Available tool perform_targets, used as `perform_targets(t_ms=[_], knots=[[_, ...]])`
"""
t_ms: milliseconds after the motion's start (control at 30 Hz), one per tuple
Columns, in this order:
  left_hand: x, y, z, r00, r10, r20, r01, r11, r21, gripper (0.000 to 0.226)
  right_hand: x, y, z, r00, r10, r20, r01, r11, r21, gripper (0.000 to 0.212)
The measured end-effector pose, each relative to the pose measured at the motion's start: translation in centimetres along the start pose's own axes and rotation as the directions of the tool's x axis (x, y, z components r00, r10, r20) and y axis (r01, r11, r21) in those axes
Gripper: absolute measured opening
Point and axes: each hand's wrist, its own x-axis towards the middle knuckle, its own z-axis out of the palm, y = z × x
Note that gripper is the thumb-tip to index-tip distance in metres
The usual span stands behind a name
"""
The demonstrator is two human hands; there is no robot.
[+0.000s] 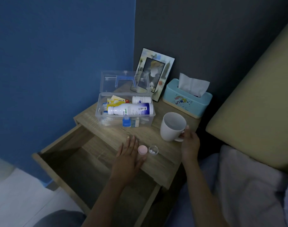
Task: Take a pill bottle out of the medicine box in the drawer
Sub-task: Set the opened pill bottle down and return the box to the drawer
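Observation:
A clear plastic medicine box (149,119) stands on the wooden nightstand with its lid up. Inside lie a large white bottle with a blue label (130,109), a small white pill bottle (141,99) behind it and some packets. Near the front edge sit a pink cap (142,150) and a small clear pill container (153,150) with white pills in it. My left hand (129,157) lies flat and open just left of the pink cap. My right hand (190,143) grips the handle of a white mug (172,126). The drawer (71,159) below is pulled out and looks empty.
A picture frame (154,73) leans on the wall behind the box. A teal tissue box (186,99) stands at the back right. A beige headboard (254,115) and grey bedding (248,185) lie to the right. A blue wall is on the left.

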Motion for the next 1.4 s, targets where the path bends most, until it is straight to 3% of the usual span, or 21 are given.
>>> perform_targets(t_ms=[233,900,1033,1133,1233,1300,1400], knots=[[-0.1,0.0,-0.1,1.000,-0.010,0.014,0.010,1.000,0.016,0.072,-1.0,0.5,-0.8,0.998,-0.052,0.028,0.053,0.997,-0.048,0.047],[0.0,0.0,-0.2,1.000,-0.020,0.022,0.021,0.999,-0.024,0.073,-1.1,0.6,-1.4,0.999,-0.026,0.022,0.027,0.998,-0.053,0.053],[-0.1,0.2,-0.7,0.999,-0.031,-0.020,0.026,0.976,-0.218,0.071,-1.2,0.3,-1.7,1.000,-0.003,0.026,0.005,0.998,-0.063,0.041],[0.0,0.1,-2.3,0.964,-0.195,-0.181,0.072,0.845,-0.529,0.066,-1.6,-0.8,-2.0,0.999,-0.048,-0.026,0.044,0.990,-0.135,0.042],[0.8,-0.7,-4.6,0.853,-0.414,-0.316,0.081,0.705,-0.704,0.062,-2.1,-3.8,-1.6,0.935,-0.317,-0.159,0.294,0.944,-0.148,0.038],[1.7,-1.8,-5.9,0.776,-0.529,-0.343,0.092,0.633,-0.769,0.066,-1.8,-6.8,0.3,0.910,-0.403,-0.099,0.405,0.914,-0.001,0.033],[3.5,-3.7,-7.1,0.731,-0.624,-0.275,0.183,0.568,-0.802,0.070,0.2,-10.6,6.0,0.945,-0.307,0.118,0.275,0.934,0.229,0.025]])
